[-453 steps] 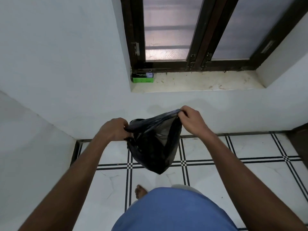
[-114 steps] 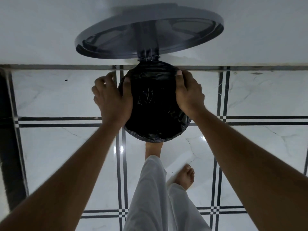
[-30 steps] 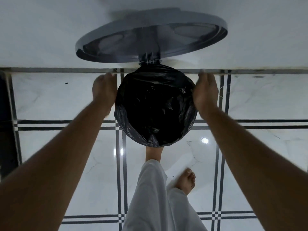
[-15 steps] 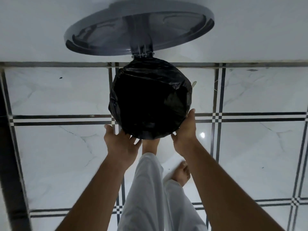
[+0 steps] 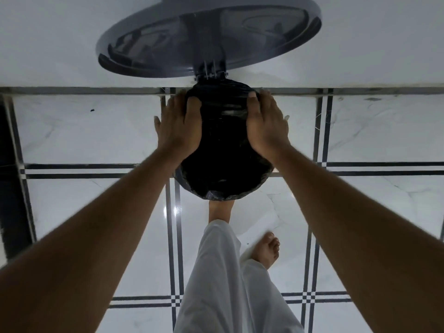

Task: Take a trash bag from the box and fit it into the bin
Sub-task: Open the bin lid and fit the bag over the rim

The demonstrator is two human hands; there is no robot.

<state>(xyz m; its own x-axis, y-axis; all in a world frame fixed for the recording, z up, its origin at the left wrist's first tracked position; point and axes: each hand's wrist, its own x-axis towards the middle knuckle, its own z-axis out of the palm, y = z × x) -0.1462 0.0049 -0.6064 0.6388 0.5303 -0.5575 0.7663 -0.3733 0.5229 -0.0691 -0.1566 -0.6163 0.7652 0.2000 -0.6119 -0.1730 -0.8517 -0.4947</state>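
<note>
I look straight down into a round pedal bin whose grey lid (image 5: 209, 37) stands open against the wall. A black trash bag (image 5: 223, 152) lines the bin, its edge folded over the rim. My left hand (image 5: 179, 126) clasps the far left of the rim and my right hand (image 5: 266, 126) the far right. Both thumbs lie inside on the bag with the fingers outside. The bag box is not in view.
My bare foot (image 5: 219, 211) is at the bin's near base, where its toes are hidden; the other foot (image 5: 266, 248) stands behind on the white tiled floor (image 5: 96, 131). The white wall (image 5: 372, 44) rises right behind the bin. A dark strip (image 5: 12, 176) runs along the left.
Both hands have moved from the near edge of the bin up to the far sides of the rim and now clasp the bag there. The view has shifted closer.
</note>
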